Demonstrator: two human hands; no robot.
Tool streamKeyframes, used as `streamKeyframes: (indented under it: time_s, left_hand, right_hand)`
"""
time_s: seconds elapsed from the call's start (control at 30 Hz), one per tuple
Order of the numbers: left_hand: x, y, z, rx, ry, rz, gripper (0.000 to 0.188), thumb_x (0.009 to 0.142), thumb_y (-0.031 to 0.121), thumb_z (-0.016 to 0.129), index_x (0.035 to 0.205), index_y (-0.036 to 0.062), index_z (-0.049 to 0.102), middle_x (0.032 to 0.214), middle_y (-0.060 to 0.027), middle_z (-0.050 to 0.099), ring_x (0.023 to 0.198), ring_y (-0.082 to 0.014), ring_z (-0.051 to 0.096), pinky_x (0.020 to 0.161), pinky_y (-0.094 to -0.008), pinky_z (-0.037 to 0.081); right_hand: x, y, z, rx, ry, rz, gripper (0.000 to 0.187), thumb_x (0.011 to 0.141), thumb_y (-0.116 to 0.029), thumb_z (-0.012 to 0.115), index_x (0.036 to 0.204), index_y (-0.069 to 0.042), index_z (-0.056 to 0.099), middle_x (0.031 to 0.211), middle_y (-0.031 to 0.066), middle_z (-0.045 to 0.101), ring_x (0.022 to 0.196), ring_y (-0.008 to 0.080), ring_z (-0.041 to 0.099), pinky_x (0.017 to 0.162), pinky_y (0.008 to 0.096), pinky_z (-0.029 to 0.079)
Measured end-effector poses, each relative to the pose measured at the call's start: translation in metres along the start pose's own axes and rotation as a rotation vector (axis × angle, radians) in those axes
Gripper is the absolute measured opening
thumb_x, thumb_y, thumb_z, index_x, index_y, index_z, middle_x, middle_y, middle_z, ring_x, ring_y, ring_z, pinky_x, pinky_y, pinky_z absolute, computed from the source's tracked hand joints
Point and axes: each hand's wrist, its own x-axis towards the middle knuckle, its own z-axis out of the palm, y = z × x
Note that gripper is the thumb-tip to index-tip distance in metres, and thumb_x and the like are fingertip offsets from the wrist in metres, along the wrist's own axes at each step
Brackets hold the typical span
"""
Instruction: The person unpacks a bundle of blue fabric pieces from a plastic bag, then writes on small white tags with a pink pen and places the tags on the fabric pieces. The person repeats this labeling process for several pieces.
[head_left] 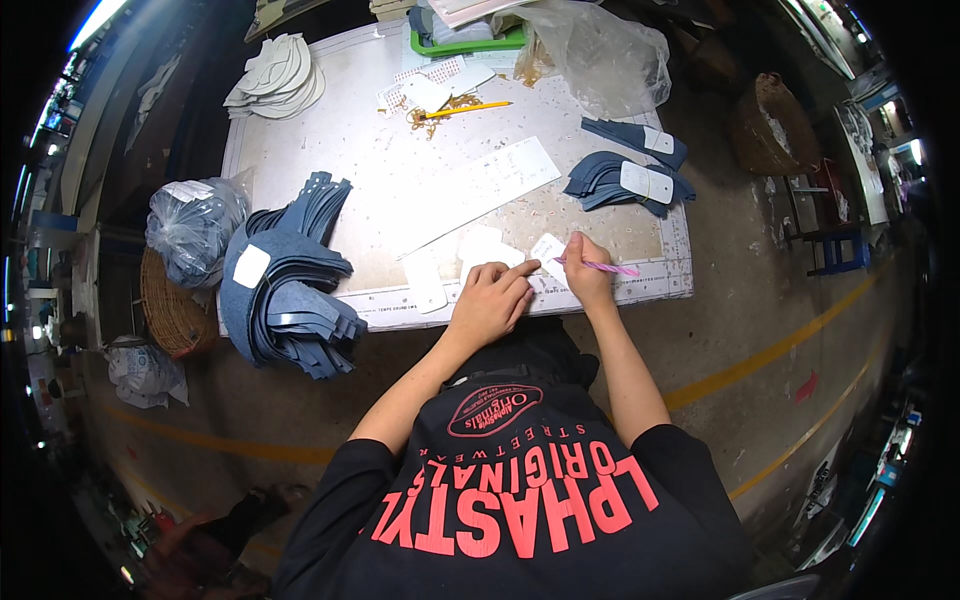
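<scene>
In my right hand (pixel 590 280) is a pink pen (pixel 622 270), its tip end over a small white card tag (pixel 547 249) near the table's front edge. The fingers are closed round the pen. My left hand (pixel 492 303) lies palm down just left of that tag, with its index finger stretched out to the tag's edge and the other fingers slightly bent. More white card tags (pixel 484 246) lie partly beneath and beyond the left hand. Another rounded tag (pixel 425 284) rests to its left. A long white paper sheet (pixel 485 192) lies slantwise behind them.
Bundled blue fabric pieces (pixel 290 270) overhang the table's left edge; smaller blue bundles (pixel 625 183) with white tags lie at right. Farther back are a yellow pencil (pixel 465 110), rubber bands (pixel 432 126), white cut pieces (pixel 275 77), a green tray (pixel 470 46) and a clear plastic bag (pixel 615 65).
</scene>
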Motion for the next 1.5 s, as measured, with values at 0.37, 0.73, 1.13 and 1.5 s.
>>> streamKeyframes:
  time_s: [0.37, 0.73, 1.13, 1.5]
  left_hand:
    - [-0.0009, -0.0018, 0.0004, 0.015, -0.005, 0.013, 0.029, 0.104, 0.023, 0.069, 0.129, 0.0082, 0.072, 0.148, 0.0036, 0.070, 0.110, -0.0276, 0.064, 0.100, -0.0430, 0.048]
    - [-0.0001, -0.0015, 0.0000, 0.015, -0.006, 0.016, 0.028, 0.104, 0.022, 0.070, 0.127, 0.0078, 0.072, 0.148, 0.0039, 0.070, 0.110, -0.0274, 0.064, 0.100, -0.0430, 0.048]
    - [-0.0008, -0.0022, 0.0017, 0.025, 0.001, 0.023, 0.027, 0.103, 0.023, 0.070, 0.126, 0.0083, 0.072, 0.149, 0.0044, 0.069, 0.109, -0.0275, 0.064, 0.100, -0.0431, 0.048]
    - [-0.0007, -0.0020, 0.0014, 0.019, -0.009, 0.015, 0.025, 0.103, 0.022, 0.070, 0.124, 0.0076, 0.072, 0.151, 0.0039, 0.069, 0.110, -0.0282, 0.064, 0.100, -0.0433, 0.048]
  right_hand:
    - [-0.0007, 0.0013, 0.0009, -0.044, 0.031, -0.036, 0.035, 0.115, -0.018, 0.056, 0.084, -0.002, 0.063, 0.069, 0.0207, 0.066, 0.065, 0.0442, 0.068, 0.061, 0.0520, 0.051]
    - [0.0004, 0.0001, 0.0003, -0.052, 0.021, -0.024, 0.033, 0.115, -0.019, 0.056, 0.088, -0.002, 0.064, 0.073, 0.0202, 0.071, 0.069, 0.0450, 0.072, 0.063, 0.0524, 0.054]
    - [0.0005, 0.0012, 0.0015, -0.035, 0.034, -0.023, 0.032, 0.115, -0.018, 0.055, 0.089, -0.002, 0.065, 0.073, 0.0206, 0.071, 0.070, 0.0457, 0.072, 0.063, 0.0539, 0.054]
    - [0.0013, 0.0039, 0.0038, -0.090, 0.096, -0.043, 0.034, 0.115, -0.020, 0.055, 0.087, -0.003, 0.065, 0.073, 0.0206, 0.072, 0.071, 0.0467, 0.072, 0.063, 0.0538, 0.054]
